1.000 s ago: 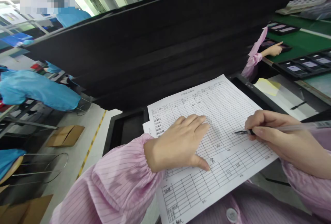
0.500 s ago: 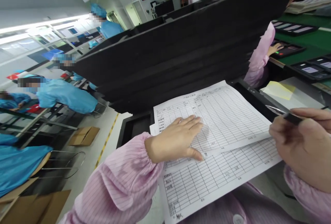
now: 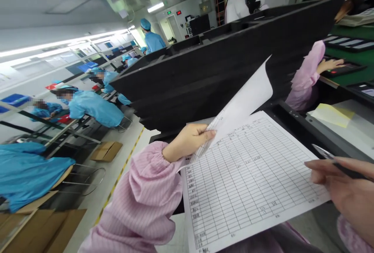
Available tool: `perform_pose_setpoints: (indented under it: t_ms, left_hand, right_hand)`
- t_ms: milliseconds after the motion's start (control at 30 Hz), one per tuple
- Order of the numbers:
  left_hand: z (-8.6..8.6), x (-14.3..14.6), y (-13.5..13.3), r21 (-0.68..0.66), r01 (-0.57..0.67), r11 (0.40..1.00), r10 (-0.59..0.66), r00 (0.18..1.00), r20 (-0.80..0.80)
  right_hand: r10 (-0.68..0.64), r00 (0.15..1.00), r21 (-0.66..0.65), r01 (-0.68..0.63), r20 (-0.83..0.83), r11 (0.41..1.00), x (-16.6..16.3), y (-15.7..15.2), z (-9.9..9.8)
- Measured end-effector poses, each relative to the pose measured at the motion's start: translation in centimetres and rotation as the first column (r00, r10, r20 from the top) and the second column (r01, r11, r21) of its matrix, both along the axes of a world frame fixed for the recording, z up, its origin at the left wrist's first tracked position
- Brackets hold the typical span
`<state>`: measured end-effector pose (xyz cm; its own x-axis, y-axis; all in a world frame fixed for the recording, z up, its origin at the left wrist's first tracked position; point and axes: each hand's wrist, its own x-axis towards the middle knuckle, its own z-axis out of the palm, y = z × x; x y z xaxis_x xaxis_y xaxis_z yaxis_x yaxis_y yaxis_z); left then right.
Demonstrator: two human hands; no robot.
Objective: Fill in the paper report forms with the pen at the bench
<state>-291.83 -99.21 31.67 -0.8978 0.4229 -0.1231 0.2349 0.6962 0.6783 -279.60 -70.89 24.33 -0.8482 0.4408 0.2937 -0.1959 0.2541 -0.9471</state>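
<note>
Your left hand (image 3: 187, 142) has its grip closed narrow on the top sheet (image 3: 245, 93). Thumb and fingertips pinch the paper at its left edge, and the sheet stands lifted and curled back. Its blank underside faces you, and its far corner rises in front of the stack of black trays (image 3: 210, 69). Under it the lower sheet (image 3: 248, 179) lies flat right before you, a printed form ruled into a fine grid with a few handwritten marks in the bottom rows. Its near edge reaches over your pink-striped coat. Your right hand (image 3: 344, 194) sits at the right edge of the view, just beside that sheet's right margin. Its grip is wrapped around a pen (image 3: 324, 153), whose tip points up and to the left, clear of the paper. Whether your lowest fingertip touches the sheet's edge cannot be told. Beyond your right hand, a yellow note (image 3: 333, 114) lies on the pale table (image 3: 360, 132). Farther back, a co-worker's pink sleeve (image 3: 306, 75) reaches to the right, the co-worker's hand (image 3: 330, 65) resting on a dark tray on the green table (image 3: 362, 56). To your left, across the aisle, people in blue coats (image 3: 93, 107) bend over benches, and a cardboard box (image 3: 106, 151) sits on the floor beside a yellow line.
</note>
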Motion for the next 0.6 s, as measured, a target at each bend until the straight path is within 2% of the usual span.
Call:
perform_pose_setpoints:
  t_ms: [100,267,333,467,600]
  left_hand:
    - [0.4,0.1,-0.1,0.083,-0.060,0.995,0.059,0.998,0.012]
    - [0.5,0.3,0.1,0.118,-0.087,0.989,0.083,0.996,0.037]
    - [0.4,0.3,0.2,0.114,-0.089,0.989,0.085,0.996,0.040]
    - [0.4,0.4,0.2,0.094,-0.079,0.992,0.076,0.996,0.038]
    - [0.3,0.4,0.1,0.060,-0.061,0.996,0.059,0.998,0.027]
  right_hand:
    - [-0.006,0.999,-0.016,0.006,0.032,1.000,-0.4,-1.4,0.2]
    - [0.090,0.995,0.264,-0.074,-0.046,0.962,-1.4,-0.5,0.0]
    - [0.056,0.998,0.259,-0.052,-0.008,0.965,-1.3,-0.7,0.3]
    - [-0.057,0.990,0.161,0.036,0.127,0.986,-0.8,-1.9,1.5]
    - [-0.029,0.997,0.196,0.014,0.074,0.981,-1.1,-1.5,1.1]
